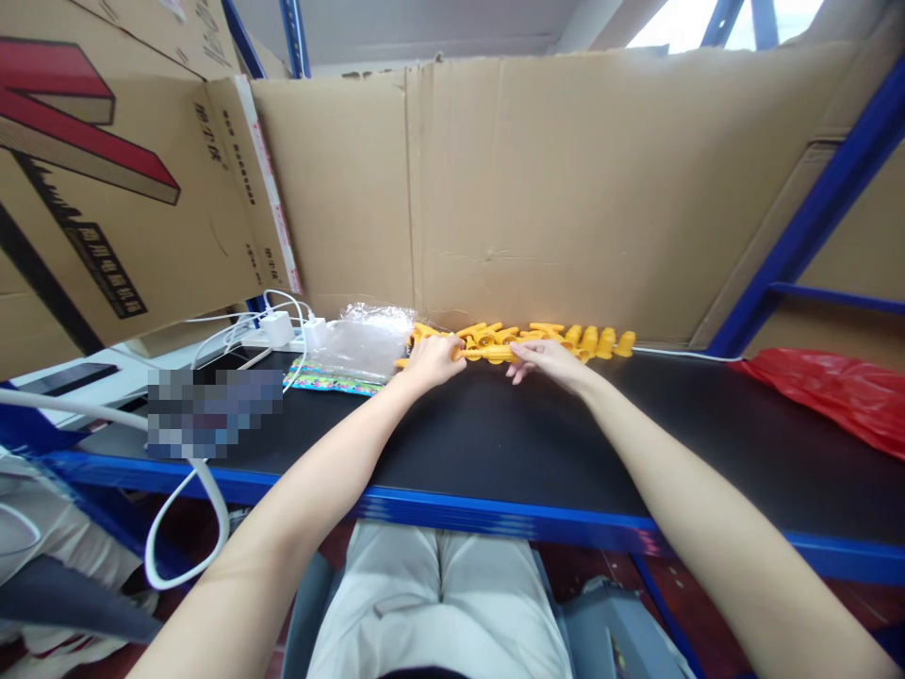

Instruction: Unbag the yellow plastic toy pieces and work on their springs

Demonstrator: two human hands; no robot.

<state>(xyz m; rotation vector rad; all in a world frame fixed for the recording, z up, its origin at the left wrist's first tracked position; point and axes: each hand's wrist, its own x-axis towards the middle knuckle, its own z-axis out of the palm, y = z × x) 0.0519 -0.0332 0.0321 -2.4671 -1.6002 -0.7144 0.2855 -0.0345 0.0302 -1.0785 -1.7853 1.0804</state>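
Observation:
A long yellow plastic piece (490, 354) runs level between my two hands, just above the black shelf top (495, 434). My left hand (433, 362) is closed around its left end. At the other end, the thumb and fingers of my right hand (548, 364) pinch it, with the lower fingers loosely curled. Behind the hands lies a row of similar yellow plastic parts (548, 330). Several yellow cup-shaped parts (606, 341) stand at the right end of that row. My fingers hide both ends of the held piece.
Left of my hands lie a clear plastic bag (371, 344) and a colourful packet (332, 379). White chargers (277, 328) with cables sit farther left, beside a blurred-out item (212, 410). A cardboard wall (551, 189) stands behind. Red plastic bag (834, 387) at right.

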